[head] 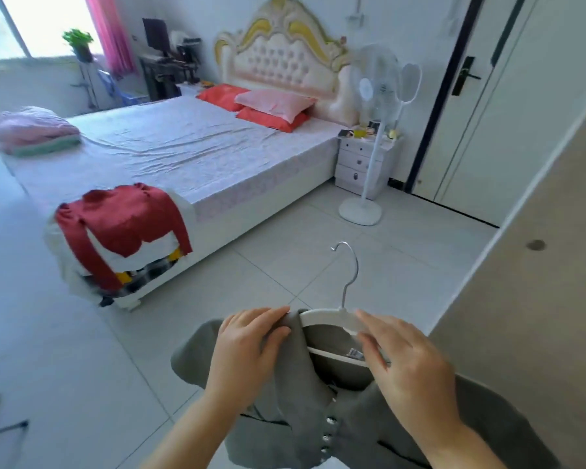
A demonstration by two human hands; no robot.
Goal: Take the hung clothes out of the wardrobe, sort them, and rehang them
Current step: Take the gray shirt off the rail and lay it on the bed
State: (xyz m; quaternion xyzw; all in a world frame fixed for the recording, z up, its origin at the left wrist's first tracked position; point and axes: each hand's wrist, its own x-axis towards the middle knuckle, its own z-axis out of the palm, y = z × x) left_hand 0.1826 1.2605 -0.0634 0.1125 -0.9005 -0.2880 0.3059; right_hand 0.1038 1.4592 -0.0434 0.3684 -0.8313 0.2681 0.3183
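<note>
A grey buttoned cardigan hangs on a white hanger with a metal hook, low in the middle of the view. My left hand grips the cardigan's left shoulder over the hanger's end. My right hand lies over the hanger's right side, fingers curled around it at the collar. A red sweater is draped over other clothes on the bed's near corner, with a plaid garment beneath it.
The bed fills the left middle, with pillows at the head and a folded pink quilt at the far left. A standing fan and nightstand are beside it. A wardrobe door stands at the right. Tiled floor lies between.
</note>
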